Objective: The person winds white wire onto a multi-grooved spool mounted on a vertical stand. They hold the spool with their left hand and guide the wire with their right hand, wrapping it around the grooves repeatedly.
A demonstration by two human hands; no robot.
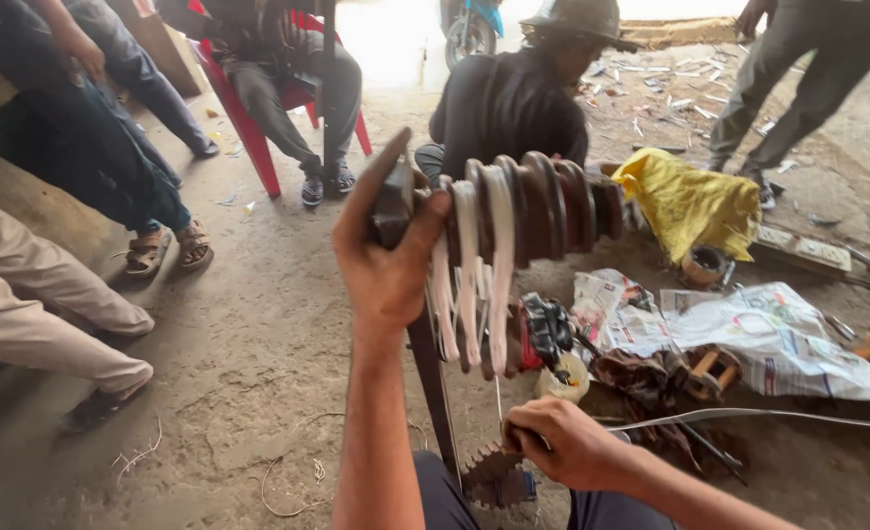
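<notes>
My left hand [388,257] is raised and grips one end of a large round motor winding core [523,211], dark brown with thick coil bundles. White tape strips [474,285] wrap some coils and hang down from them. Lower down, my right hand [562,444] is closed near a toothed metal piece [494,473] and seems to pinch a thin white strip [749,415] that runs off to the right. A dark metal bar [433,378] stands under the core.
Newspaper sheets [778,339], a yellow cloth [690,201], a small roll [702,265] and tools lie on the dirt floor at right. A person in dark clothes [513,103] squats just behind the core. Other people sit and stand around; a red plastic chair [248,128] is behind.
</notes>
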